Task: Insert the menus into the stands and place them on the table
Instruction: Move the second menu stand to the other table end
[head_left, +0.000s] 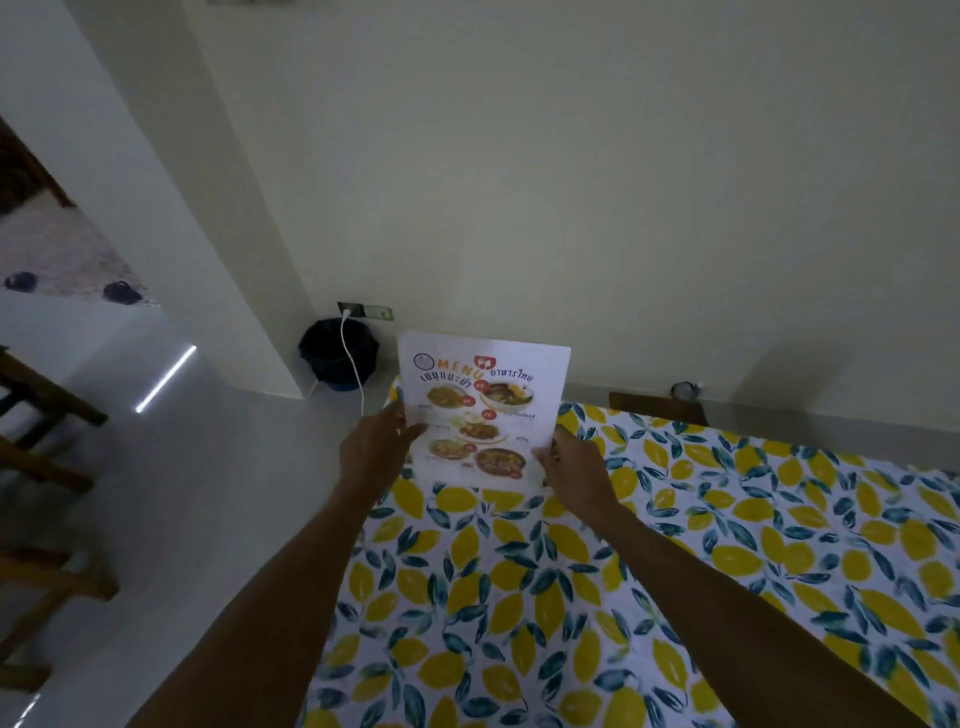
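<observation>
A white menu sheet (480, 410) with food pictures and the word MENU stands upright at the far left corner of the table (727, 545). My left hand (376, 447) grips its left edge and my right hand (574, 470) grips its lower right edge. Its bottom edge is at the lemon-print tablecloth. I cannot tell whether a clear stand surrounds the sheet.
A black bin (337, 353) sits on the floor by the wall beyond the table, with a white cable (356, 364) hanging from a wall socket. Wooden chairs (36, 467) stand at the left. A chair back (657, 408) shows behind the table's far edge.
</observation>
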